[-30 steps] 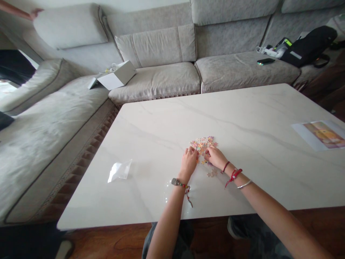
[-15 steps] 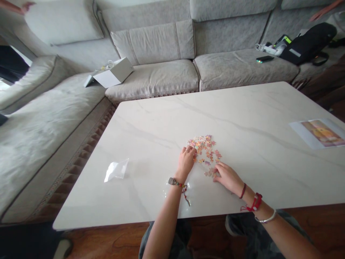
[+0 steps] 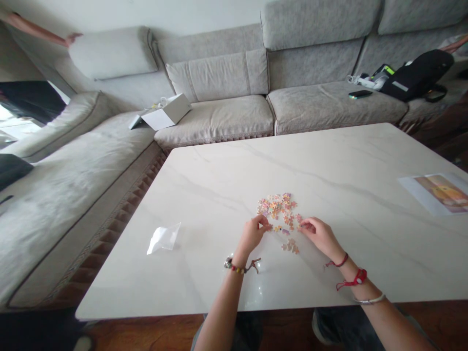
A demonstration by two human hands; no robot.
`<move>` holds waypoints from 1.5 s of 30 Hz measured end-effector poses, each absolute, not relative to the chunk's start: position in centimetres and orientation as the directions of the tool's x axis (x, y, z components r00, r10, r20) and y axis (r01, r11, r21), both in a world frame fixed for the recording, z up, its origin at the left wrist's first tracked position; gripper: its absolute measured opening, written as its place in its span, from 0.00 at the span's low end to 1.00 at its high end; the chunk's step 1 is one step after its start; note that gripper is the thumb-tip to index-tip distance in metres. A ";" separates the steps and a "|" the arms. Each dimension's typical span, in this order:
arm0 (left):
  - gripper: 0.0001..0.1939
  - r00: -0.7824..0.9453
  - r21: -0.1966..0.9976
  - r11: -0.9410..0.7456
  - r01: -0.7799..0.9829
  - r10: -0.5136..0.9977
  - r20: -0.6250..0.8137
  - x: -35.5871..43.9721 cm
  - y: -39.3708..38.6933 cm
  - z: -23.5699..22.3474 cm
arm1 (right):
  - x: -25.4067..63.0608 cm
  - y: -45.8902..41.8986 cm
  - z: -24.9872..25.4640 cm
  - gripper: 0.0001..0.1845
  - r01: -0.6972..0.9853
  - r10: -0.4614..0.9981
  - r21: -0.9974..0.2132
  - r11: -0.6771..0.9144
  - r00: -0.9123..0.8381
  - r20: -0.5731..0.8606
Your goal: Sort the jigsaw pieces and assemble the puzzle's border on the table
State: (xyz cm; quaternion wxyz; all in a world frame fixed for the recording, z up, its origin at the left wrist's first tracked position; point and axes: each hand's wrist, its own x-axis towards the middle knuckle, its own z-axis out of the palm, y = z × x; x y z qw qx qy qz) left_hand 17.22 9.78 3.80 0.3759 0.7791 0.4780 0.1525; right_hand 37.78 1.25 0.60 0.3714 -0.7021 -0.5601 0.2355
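**Right hand back at the jigsaw heap**

The grey fabric sofa [image 3: 215,119] runs along my white marble desk [image 3: 204,195]. On the desk, the heap of small jigsaw pieces [image 3: 277,207] lies in front of me, and a small cluster of pieces [image 3: 290,246] now sits uncovered just below it. My right hand [image 3: 320,238] has moved off that cluster to the heap's right edge, its grip pinched together. My left hand [image 3: 252,234] curls at the left edge, fingertips pressed together. Whether either grip holds a piece, I cannot tell.

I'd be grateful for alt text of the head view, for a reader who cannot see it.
The left hand and right hand reach over jigsaw pieces on a white marble table, a picture sheet to the right and a grey sofa behind.
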 end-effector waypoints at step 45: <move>0.12 0.213 0.597 -0.210 0.774 0.975 0.067 15.2 10.7 0.1 | 36.4 4.8 3.0 0.07 0.744 0.991 -0.657 0.126 -0.058 0.124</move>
